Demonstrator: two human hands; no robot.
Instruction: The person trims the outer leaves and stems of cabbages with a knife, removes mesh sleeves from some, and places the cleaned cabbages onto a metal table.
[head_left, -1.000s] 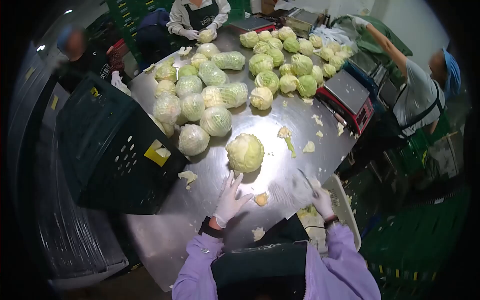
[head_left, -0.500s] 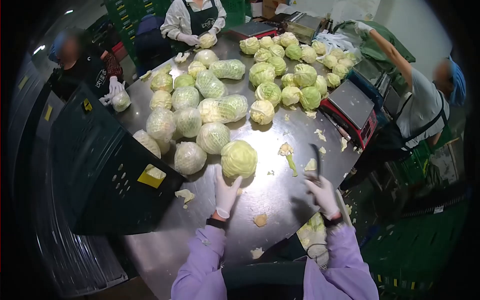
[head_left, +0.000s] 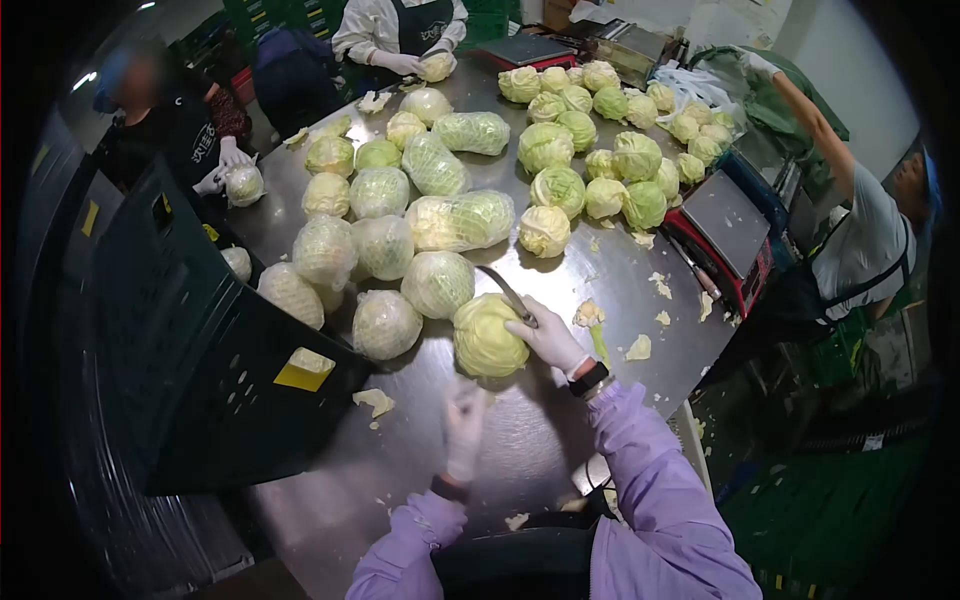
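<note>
A bare pale green cabbage (head_left: 490, 336) sits on the steel table near its front. My right hand (head_left: 548, 335), gloved in white, is closed on the handle of a curved knife (head_left: 508, 292); its fingers rest against the cabbage's right side, and the blade points up and left over the top. Just below the cabbage is my left hand (head_left: 465, 415), also gloved and blurred by motion, so its fingers cannot be made out. Behind and left of the cabbage stand several wrapped cabbages, the nearest being a net-patterned one (head_left: 438, 284).
A dark green crate (head_left: 230, 390) stands at the left. Unwrapped cabbages (head_left: 547, 147) are piled toward the back, beside a red scale (head_left: 728, 225). Leaf scraps (head_left: 639, 348) lie on the table (head_left: 420, 450). Co-workers stand at the left, back and right.
My right hand has moved left with the knife to the cabbage. My left hand has left the cabbage's lower edge and moved down. The cabbage looks turned.
</note>
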